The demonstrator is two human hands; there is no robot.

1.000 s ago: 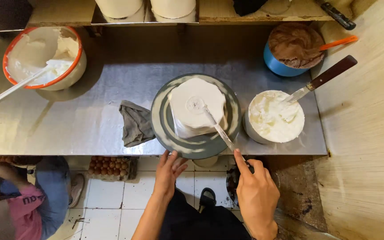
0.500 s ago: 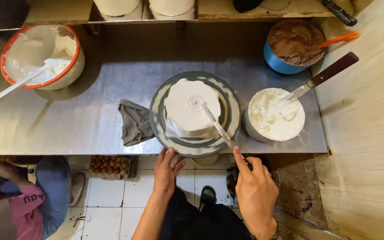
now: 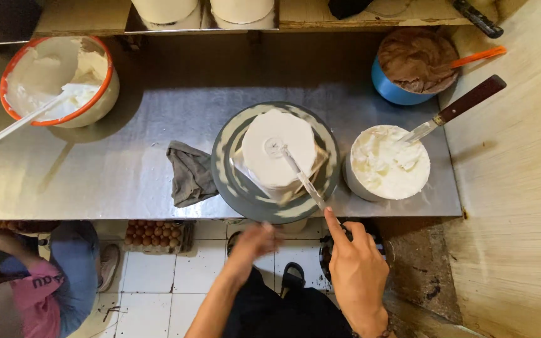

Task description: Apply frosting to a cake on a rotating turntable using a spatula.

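A round cake covered in white cream [image 3: 278, 150] stands on a grey turntable [image 3: 228, 181] at the counter's front edge. My right hand [image 3: 353, 266] grips a long metal spatula [image 3: 302, 176], index finger stretched along it, and the blade lies across the cake's top and near side. My left hand [image 3: 253, 243] is blurred, just below the turntable's front rim, with nothing in it.
A pot of white cream [image 3: 388, 164] with a wooden-handled knife stands right of the turntable. A blue bowl of brown cream [image 3: 413, 62] is behind it, an orange-rimmed bowl [image 3: 57, 78] far left. A grey rag [image 3: 189, 172] lies beside the turntable. A person [image 3: 26, 281] crouches below left by an egg tray [image 3: 154, 235].
The turntable and cake have spun. My left hand has swept right along the turntable's front rim and is now blurred. My right hand keeps the spatula on the cake.
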